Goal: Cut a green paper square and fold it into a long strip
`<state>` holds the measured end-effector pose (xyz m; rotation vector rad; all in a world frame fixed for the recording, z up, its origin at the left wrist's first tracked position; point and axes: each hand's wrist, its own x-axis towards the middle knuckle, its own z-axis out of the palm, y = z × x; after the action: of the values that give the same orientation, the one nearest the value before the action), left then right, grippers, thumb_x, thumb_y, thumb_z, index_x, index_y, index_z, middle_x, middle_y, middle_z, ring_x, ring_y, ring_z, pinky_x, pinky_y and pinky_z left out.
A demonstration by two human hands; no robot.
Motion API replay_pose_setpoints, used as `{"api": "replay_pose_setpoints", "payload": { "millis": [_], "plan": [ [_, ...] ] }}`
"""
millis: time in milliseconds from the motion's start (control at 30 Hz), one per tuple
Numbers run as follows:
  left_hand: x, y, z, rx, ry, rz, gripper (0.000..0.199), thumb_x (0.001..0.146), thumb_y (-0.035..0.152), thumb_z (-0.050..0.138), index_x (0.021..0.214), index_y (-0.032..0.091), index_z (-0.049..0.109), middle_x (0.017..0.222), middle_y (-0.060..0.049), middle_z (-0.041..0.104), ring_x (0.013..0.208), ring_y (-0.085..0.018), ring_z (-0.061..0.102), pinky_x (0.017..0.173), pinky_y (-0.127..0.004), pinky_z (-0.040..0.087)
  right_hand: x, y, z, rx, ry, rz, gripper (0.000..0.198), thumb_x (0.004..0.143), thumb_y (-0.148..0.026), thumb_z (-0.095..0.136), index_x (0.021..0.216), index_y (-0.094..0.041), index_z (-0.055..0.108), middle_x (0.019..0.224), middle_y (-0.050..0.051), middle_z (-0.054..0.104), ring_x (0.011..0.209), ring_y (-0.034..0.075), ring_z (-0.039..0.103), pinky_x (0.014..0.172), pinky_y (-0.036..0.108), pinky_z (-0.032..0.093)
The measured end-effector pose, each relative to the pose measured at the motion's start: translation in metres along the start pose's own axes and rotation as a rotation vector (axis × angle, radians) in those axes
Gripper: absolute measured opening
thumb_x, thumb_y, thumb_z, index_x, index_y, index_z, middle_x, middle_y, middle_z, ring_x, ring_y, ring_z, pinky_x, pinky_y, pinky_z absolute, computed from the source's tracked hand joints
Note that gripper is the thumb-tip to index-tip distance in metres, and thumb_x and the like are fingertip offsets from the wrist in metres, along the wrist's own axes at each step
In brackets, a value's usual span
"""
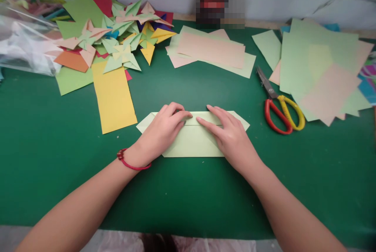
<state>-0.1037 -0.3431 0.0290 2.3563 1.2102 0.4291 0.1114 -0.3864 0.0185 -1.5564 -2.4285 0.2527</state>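
Observation:
A light green sheet of paper [192, 142] lies on the green table in front of me, with a folded strip along its far edge and pointed ends at left and right. My left hand [167, 126], a red bracelet at its wrist, bends its fingers over the left part of the strip, thumb and index finger close together on the paper. On the right part rests my right hand [227, 130], its fingers stretched out and apart, pressing on the sheet.
Scissors [274, 101] with red and yellow handles lie to the right, beside stacked paper sheets [317, 60]. More pink and green sheets [211, 50] lie beyond my hands. At left are a yellow sheet [114, 99], several folded paper stars [122, 52] and a clear plastic bag [26, 44].

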Motion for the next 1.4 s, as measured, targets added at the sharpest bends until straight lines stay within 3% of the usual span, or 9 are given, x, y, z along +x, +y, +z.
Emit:
{"api": "replay_pose_setpoints", "payload": {
  "millis": [500,633,700,800,933,1133,1400],
  "plan": [
    [0.002,0.005,0.007,0.072,0.065,-0.011,0.023,0.088,0.019,0.051,0.110,0.016,0.052,0.105,-0.007,0.053,0.094,-0.020,0.049,0.085,-0.037,0.044,0.001,-0.002,-0.001,-0.003,0.024,-0.014,0.047,0.087,-0.006,0.041,0.126,-0.029,0.054,0.141,0.010,0.040,0.128,0.025,0.038,0.098,0.044,0.038],
    [0.002,0.005,0.007,0.075,0.053,-0.023,0.023,0.088,0.020,0.051,0.110,0.016,0.051,0.105,-0.007,0.053,0.094,-0.020,0.049,0.084,-0.036,0.045,0.004,-0.013,-0.005,-0.026,0.154,-0.014,0.032,0.088,-0.015,0.048,0.115,-0.021,0.062,0.142,0.012,0.038,0.125,0.027,0.039,0.099,0.045,0.036],
    [0.002,0.004,0.007,0.082,0.046,-0.030,0.023,0.088,0.020,0.051,0.111,0.016,0.051,0.105,-0.007,0.053,0.093,-0.020,0.048,0.083,-0.036,0.045,0.005,-0.017,-0.006,-0.045,0.205,-0.010,0.032,0.087,-0.016,0.050,0.116,-0.020,0.062,0.136,0.012,0.045,0.117,0.026,0.044,0.095,0.044,0.038],
    [0.002,0.004,0.008,0.101,0.041,-0.025,0.025,0.088,0.020,0.049,0.114,0.017,0.051,0.106,-0.007,0.052,0.092,-0.020,0.047,0.081,-0.036,0.044,0.008,-0.019,-0.001,-0.016,0.194,-0.030,0.039,0.087,-0.009,0.045,0.123,-0.018,0.057,0.110,0.012,0.058,0.096,0.021,0.049,0.082,0.038,0.044],
    [0.003,0.007,0.008,0.135,0.037,-0.021,0.027,0.089,0.018,0.046,0.116,0.021,0.052,0.104,-0.007,0.050,0.088,-0.020,0.046,0.079,-0.035,0.044,0.013,-0.016,0.008,0.037,0.109,-0.012,0.040,0.091,-0.013,0.039,0.129,-0.015,0.051,0.088,0.010,0.056,0.077,0.018,0.044,0.070,0.033,0.044],
    [0.002,0.009,0.006,0.142,0.035,-0.097,0.023,0.088,0.021,0.050,0.111,0.019,0.051,0.101,-0.007,0.050,0.089,-0.021,0.047,0.077,-0.036,0.043,0.016,-0.015,0.009,0.053,0.104,0.026,0.039,0.093,-0.020,0.037,0.129,-0.018,0.051,0.079,0.007,0.052,0.072,0.018,0.042,0.065,0.033,0.040],
    [0.000,0.007,-0.003,0.399,0.104,-0.316,0.040,0.074,0.054,0.062,0.086,0.017,0.050,0.087,-0.007,0.053,0.080,-0.024,0.050,0.063,-0.035,0.040,0.016,-0.015,0.007,0.025,0.088,0.034,0.038,0.093,-0.021,0.039,0.128,-0.016,0.053,0.078,0.007,0.052,0.072,0.017,0.041,0.066,0.032,0.039]
  ]
}}
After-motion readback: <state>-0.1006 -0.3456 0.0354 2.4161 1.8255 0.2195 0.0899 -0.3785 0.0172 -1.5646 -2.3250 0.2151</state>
